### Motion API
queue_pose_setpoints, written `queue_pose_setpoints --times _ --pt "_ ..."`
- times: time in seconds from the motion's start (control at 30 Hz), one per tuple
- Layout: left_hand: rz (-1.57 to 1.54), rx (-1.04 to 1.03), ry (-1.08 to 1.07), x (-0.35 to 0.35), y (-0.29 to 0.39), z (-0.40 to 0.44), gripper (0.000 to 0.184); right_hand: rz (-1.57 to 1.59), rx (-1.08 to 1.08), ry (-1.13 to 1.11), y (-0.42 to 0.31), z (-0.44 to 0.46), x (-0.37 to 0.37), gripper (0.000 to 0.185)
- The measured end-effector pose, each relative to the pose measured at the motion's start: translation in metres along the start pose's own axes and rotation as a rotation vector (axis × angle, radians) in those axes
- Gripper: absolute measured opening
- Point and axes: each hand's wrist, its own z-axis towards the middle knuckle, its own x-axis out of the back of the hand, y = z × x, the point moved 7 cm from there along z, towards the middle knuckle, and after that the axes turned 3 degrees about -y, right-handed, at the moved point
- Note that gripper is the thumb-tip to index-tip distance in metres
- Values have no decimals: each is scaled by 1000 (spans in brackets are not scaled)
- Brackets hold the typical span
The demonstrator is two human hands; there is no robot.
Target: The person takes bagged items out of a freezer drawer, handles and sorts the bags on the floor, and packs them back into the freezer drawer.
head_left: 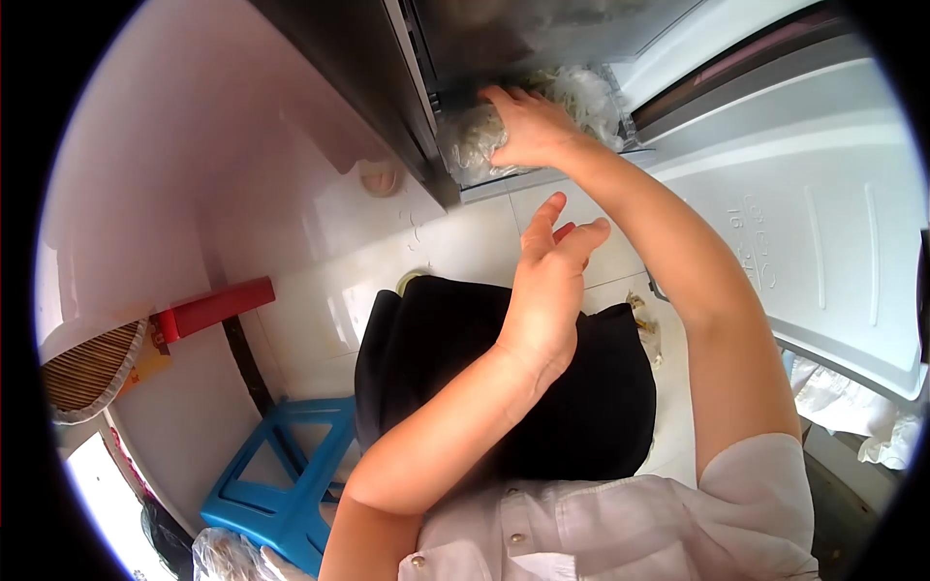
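From my remote seat I see the right hand (538,136) inside the fridge compartment (513,182), over a clear plastic bag (473,145) near its left side. Its thumb and fingers are spread and touch the plastic; I cannot tell whether they pinch it. A 2nd bag (593,102), with pale green contents, sits just beside it, towards the compartment's right side. The left hand (552,281) hangs outside the compartment, on the wearer's side, with 2 digits apart and a bit of red between them; I cannot tell whether it grips anything. The fridge door (823,232) stands open to the compartment's right.

I judge the bag under the right hand light, soft and slippery, its film liable to slide or tear. I would gather a thick fold at its top, or cup it from below.
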Motion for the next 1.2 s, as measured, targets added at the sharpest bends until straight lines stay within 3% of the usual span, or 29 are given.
queue_pose_setpoints --times 0.1,0.23,0.3,0.4,0.5,0.53,0.63,0.83,0.93,0.97,1.13,1.2 --pt "-28 -31 -9 2 3 -6 80 16 -218 -317 15 1 -8 76" --pt "-34 -19 18 4 3 -13 72 47 -200 -304 22 16 29 68" --pt "-34 -10 7 6 1 -14 72 -60 -121 -139 1 12 67 65" --pt "-34 0 -5 7 1 -10 73 -293 -51 -177 -25 4 65 64" --pt "-46 11 -9 7 0 -9 72 -90 65 -51 -2 -1 13 65" --pt "-46 3 -7 7 2 -7 72 -131 84 -100 -2 1 4 66" --pt "-49 10 1 8 1 -8 72 -123 31 -240 1 9 -1 65" --pt "-26 4 -28 6 -2 -11 73 -201 14 -164 -13 12 57 67" --pt "-29 24 -73 5 -5 -9 76 -257 -37 -221 6 0 5 70" --pt "-26 22 -96 3 -4 -8 78 -135 -115 -265 20 1 -11 73" --pt "-28 6 -19 6 1 -8 74 -116 -138 -316 15 5 -6 70" --pt "-14 -4 -23 5 4 -10 72 -152 -89 -221 12 9 8 69"
